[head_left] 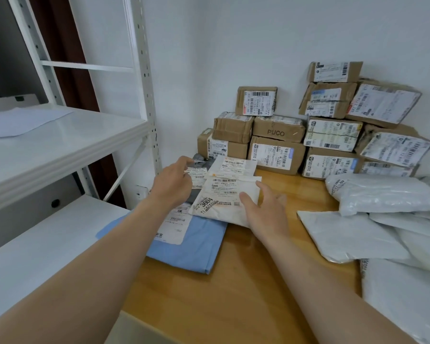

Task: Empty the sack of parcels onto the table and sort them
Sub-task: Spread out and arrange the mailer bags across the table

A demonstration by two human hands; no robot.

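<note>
We see both hands at a small stack of soft parcels near the left edge of the wooden surface [246,281]. Our right hand [266,212] lies relaxed, fingers straight, touching the right edge of the white mailer [224,197] that tops the stack, thumb on its face. Our left hand [174,184] curls its fingers over the stack's left side, on the grey mailer [196,158] under the white one; we cannot tell whether it actually pinches it. A blue mailer [196,247] lies at the bottom, flat on the surface. Cardboard boxes [278,145] stand piled against the wall [233,45] behind. White poly bags [382,194] lie heaped to the right. A white shelving rack [60,137] stands at left, a sheet of paper [23,120] on one shelf.
</note>
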